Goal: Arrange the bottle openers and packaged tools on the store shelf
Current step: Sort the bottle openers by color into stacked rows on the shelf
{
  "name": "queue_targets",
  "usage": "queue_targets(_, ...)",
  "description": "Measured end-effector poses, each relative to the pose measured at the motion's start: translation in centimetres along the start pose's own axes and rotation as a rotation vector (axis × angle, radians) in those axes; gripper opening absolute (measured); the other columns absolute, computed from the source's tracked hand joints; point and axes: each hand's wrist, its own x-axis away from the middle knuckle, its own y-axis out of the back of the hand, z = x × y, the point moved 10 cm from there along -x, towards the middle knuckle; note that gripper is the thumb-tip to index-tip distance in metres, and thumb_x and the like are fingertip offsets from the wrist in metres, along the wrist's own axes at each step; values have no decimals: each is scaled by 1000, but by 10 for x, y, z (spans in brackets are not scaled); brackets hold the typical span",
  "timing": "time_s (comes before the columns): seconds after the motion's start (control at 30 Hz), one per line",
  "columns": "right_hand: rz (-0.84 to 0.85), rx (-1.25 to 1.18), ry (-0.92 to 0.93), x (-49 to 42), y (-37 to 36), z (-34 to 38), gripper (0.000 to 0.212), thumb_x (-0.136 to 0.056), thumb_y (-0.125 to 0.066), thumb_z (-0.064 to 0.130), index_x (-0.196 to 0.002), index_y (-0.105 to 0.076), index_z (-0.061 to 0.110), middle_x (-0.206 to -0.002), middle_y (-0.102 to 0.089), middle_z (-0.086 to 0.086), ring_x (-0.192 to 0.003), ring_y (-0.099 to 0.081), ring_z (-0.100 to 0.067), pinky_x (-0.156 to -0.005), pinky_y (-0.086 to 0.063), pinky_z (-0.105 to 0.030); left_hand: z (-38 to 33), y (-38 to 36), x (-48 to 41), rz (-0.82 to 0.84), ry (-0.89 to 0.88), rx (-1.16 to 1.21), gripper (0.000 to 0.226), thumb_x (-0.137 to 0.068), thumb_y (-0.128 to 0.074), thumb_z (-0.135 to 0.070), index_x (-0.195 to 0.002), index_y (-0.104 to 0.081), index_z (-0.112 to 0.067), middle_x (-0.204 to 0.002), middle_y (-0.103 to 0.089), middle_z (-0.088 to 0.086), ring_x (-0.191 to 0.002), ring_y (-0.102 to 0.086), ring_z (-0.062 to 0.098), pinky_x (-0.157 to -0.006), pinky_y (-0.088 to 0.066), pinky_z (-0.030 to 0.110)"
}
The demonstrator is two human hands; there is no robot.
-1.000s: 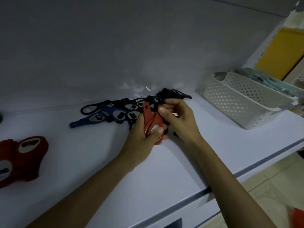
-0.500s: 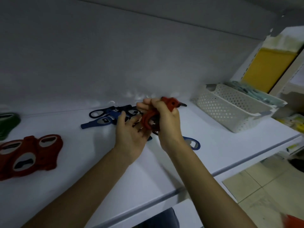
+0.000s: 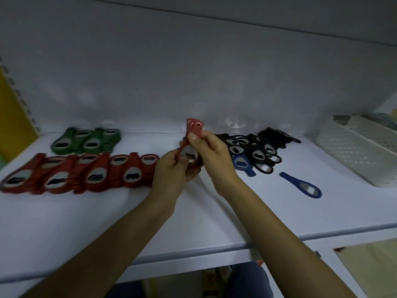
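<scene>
Both hands hold a small stack of red bottle openers (image 3: 194,131) upright above the white shelf (image 3: 107,222). My left hand (image 3: 171,171) grips the lower, round end; my right hand (image 3: 211,151) pinches the narrow upper end. A row of red openers (image 3: 81,173) lies flat at the left, its right end just beside my left hand. Behind it sit green openers (image 3: 88,140). A heap of black and blue openers (image 3: 255,149) lies right of my right hand, and one blue opener (image 3: 300,184) lies alone.
A white perforated basket (image 3: 361,151) with packaged tools stands at the far right of the shelf. A yellow panel (image 3: 12,125) closes the left end. The shelf's front edge (image 3: 193,252) runs below my forearms, with a lower level beneath.
The view has swung left, bringing the red row and green openers into sight. My hands carried the red stack leftward, away from the black and blue heap, and turned it upright.
</scene>
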Motion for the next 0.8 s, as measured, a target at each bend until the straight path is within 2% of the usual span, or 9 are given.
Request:
queue_targets(0.07, 17, 27, 15, 1, -6, -2, 9, -93, -56, 6, -97, -64, 3, -70, -65, 4, -65, -59, -8, -64, -49, -21, -8, 13, 3, 26, -2, -60, 19, -98, -47, -13, -100, -65, -15, -95, -72, 5, -82, -71, 12, -68, -55, 19)
queue_targets(0.1, 12, 32, -13, 0, -7, -7, 9, -93, -56, 5, -94, -64, 2, -72, -65, 0, -67, -58, -12, -66, -48, -25, -11, 20, 4, 34, -32, -207, 17, -98, -48, -18, -97, -65, -18, -92, -71, 3, -78, -69, 12, -65, -54, 20)
queue_targets(0.17, 27, 36, -102, -2, -14, -18, 14, -93, -57, 9, -92, -66, -2, -79, -67, -10, -74, -61, -21, -75, -52, -33, -22, 35, 4, 20, -210, -742, 20, -96, -46, -36, -90, -60, -24, -83, -65, -3, -73, -61, 13, -63, -46, 23)
queue_targets(0.23, 75, 105, -166, -4, -26, -26, 14, -93, -57, 9, -85, -67, 1, -77, -68, -9, -70, -65, -19, -74, -55, -30, -28, 49, 8, -67, -434, -1249, 32, -93, -40, -49, -90, -58, -23, -86, -60, -4, -84, -55, 18, -73, -42, 28)
queue_targets(0.3, 98, 201, -188, -4, -35, -31, 14, -92, -57, 6, -83, -67, 5, -73, -67, -6, -61, -64, -12, -63, -55, -22, -32, 57, 16, -129, -563, -1480, 42, -88, -38, -50, -96, -63, -18, -96, -63, -1, -93, -56, 22, -79, -43, 35)
queue_targets(0.5, 65, 482, -190, -14, -37, -50, 15, -89, -64, 19, -93, -73, 8, -96, -72, -12, -87, -69, -25, -88, -55, -43, -49, 69, 17, -97, -681, -1387, 25, -85, -44, -34, -80, -64, -19, -75, -60, -5, -72, -50, 17, -62, -40, 29)
queue_targets(0.63, 2, 612, -172, -21, -24, -48, 19, -90, -62, 21, -91, -71, 4, -91, -72, -13, -85, -68, -26, -86, -54, -44, -72, 89, -6, -133, -618, -1406, 18, -93, -49, -17, -99, -65, -14, -95, -65, 4, -92, -55, 23, -73, -40, 29)
queue_targets(0.73, -1, 878, -118, -22, -25, -46, 31, -92, -57, 34, -85, -70, 7, -79, -68, -7, -74, -65, -23, -68, -54, -36, -70, 88, -22, -24, -554, -1464, 25, -93, -53, -31, -110, -64, -16, -110, -64, 3, -106, -53, 22, -83, -39, 30)
queue_targets(0.8, -13, 1078, -84, -18, -28, -47, 42, -96, -49, 43, -77, -69, 11, -69, -61, -1, -62, -56, -16, -52, -39, -25, -58, 79, -22, 93, -542, -1510, 44, -88, -55, -51, -118, -60, -20, -119, -62, 0, -112, -52, 20, -91, -40, 34)
